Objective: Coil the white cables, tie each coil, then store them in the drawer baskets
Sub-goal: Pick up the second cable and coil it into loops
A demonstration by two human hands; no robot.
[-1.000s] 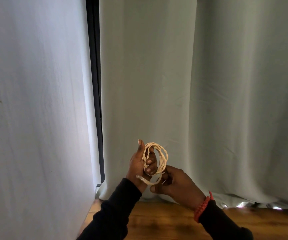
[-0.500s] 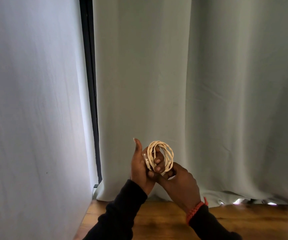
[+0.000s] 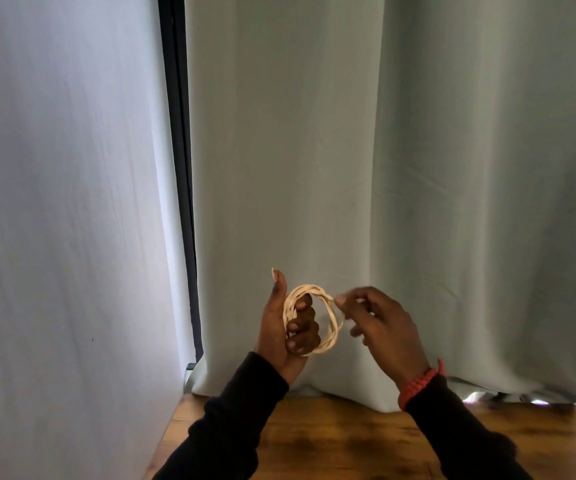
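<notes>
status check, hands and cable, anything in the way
Left hand grips the cable coil, thumb up. Right hand pinches the loose end at the coil's top right. Tie not done. Nothing in the way; no drawer in view.

A smooth, cream-white plastic-looking coiled cable (image 3: 330, 325) is showing a slight sheen at lower centre. Matt grey-green cloth curtains (image 3: 418, 168) are hanging behind. A glossy brown wooden tabletop (image 3: 342, 441) is gleaming along the bottom, beside a braided red cord bracelet (image 3: 420, 384).
</notes>
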